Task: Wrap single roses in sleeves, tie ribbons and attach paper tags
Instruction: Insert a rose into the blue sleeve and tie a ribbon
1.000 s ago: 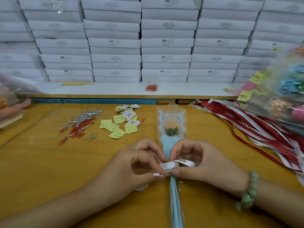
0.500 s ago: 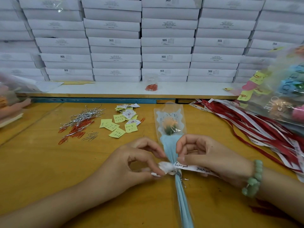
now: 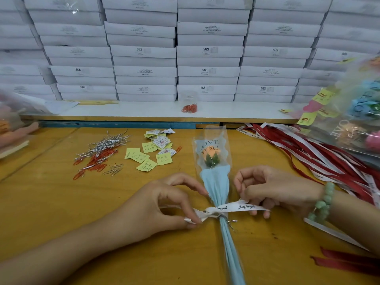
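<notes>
An orange rose in a clear and pale-blue sleeve (image 3: 214,182) printed "LOVE YOU" lies on the yellow table (image 3: 51,202), bloom away from me. A white ribbon (image 3: 232,208) printed "Just for you" is knotted round the sleeve's neck, just above a silver wire tie (image 3: 229,221). My left hand (image 3: 164,204) pinches the ribbon's left end between thumb and forefinger. My right hand (image 3: 269,188) grips the right end, pulled out sideways. Yellow paper tags (image 3: 151,155) lie further back on the left.
Silver wire ties (image 3: 104,144) and orange paper clips (image 3: 96,161) lie at the left. A heap of red and white ribbons (image 3: 316,157) spreads at the right, below wrapped roses (image 3: 357,120). Stacked white boxes (image 3: 207,52) fill the back.
My hands have moved apart, drawing the ribbon ends out to each side and closing the loop into a knot on the sleeve. The rose has turned slightly, showing its print.
</notes>
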`<act>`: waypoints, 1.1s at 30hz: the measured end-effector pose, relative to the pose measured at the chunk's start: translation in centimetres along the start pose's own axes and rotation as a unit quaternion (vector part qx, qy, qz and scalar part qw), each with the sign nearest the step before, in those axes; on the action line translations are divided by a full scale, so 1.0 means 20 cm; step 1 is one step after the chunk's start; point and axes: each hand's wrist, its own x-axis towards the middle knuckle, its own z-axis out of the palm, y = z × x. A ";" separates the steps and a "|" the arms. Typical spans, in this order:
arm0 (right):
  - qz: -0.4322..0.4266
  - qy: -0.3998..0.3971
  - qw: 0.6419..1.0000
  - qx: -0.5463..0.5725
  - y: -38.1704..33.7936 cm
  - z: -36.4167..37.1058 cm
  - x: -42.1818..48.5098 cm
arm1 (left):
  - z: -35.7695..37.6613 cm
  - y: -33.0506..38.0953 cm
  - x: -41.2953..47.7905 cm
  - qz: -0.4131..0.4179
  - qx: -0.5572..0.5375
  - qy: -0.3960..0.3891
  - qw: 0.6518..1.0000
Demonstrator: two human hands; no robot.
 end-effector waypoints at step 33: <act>-0.186 0.098 0.976 -0.061 0.08 0.03 0.03 | 0.00 -0.03 0.01 -0.050 -0.042 0.058 0.996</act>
